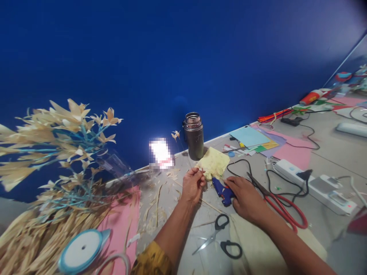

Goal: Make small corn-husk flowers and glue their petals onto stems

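Note:
My left hand point(193, 185) is closed in a pinch, its fingertips beside a crumpled yellow sheet point(216, 160) with dried glue on it. What sits between those fingertips is too small to make out. A blue glue gun point(222, 191) lies with its nozzle towards the yellow sheet. My right hand point(245, 196) has its thumb and fingers closed about the rear and handle of the glue gun. Black-handled scissors point(216, 238) lie spread between my forearms. Right of my right hand are large red-handled shears point(282, 208).
A dark open flask point(194, 136) stands by the blue wall. Dried flowers point(69, 126) on blue stems, a ribbon spool point(82, 250) and dried husks point(40, 240) are at left. To the right lie a power strip point(315, 187), black cables and coloured paper point(292, 149).

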Available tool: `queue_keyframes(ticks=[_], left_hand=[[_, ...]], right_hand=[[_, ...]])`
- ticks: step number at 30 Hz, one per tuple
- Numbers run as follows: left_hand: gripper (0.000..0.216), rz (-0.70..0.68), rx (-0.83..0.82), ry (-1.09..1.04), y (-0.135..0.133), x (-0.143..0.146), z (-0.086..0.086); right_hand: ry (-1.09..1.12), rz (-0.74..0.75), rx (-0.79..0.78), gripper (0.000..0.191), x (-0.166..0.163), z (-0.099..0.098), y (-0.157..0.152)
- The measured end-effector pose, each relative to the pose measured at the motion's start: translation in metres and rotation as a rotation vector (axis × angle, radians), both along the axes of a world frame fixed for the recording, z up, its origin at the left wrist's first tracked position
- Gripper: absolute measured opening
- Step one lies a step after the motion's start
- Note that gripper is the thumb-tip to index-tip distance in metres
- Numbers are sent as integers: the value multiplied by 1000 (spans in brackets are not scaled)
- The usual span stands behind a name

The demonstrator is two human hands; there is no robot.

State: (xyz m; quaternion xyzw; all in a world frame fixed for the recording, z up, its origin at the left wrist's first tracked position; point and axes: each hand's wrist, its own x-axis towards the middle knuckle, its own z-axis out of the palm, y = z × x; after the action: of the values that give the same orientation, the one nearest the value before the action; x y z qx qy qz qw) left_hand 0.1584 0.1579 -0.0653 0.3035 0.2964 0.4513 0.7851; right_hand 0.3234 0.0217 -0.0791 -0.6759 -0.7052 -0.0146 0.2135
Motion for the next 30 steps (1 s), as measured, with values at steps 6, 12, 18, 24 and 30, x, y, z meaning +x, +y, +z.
queue_keyframes(ticks=[6, 12, 18, 24, 30], left_hand=[[37, -16, 48, 44, -6, 4, 1], [34, -19, 122, 66, -15, 7, 3], [34, -8, 168, 89, -16, 4, 3], [37, -68, 154, 66, -15, 1, 8], [39, -181, 44, -29, -21, 2, 14]], right_hand=[[-104, -78, 228, 20, -22, 41, 13], [-191, -88, 309, 24, -45, 63, 40], [-136, -105, 313, 23, -45, 56, 44], [374, -121, 404, 18, -39, 52, 45], [1543, -176, 152, 23, -29, 51, 46]])
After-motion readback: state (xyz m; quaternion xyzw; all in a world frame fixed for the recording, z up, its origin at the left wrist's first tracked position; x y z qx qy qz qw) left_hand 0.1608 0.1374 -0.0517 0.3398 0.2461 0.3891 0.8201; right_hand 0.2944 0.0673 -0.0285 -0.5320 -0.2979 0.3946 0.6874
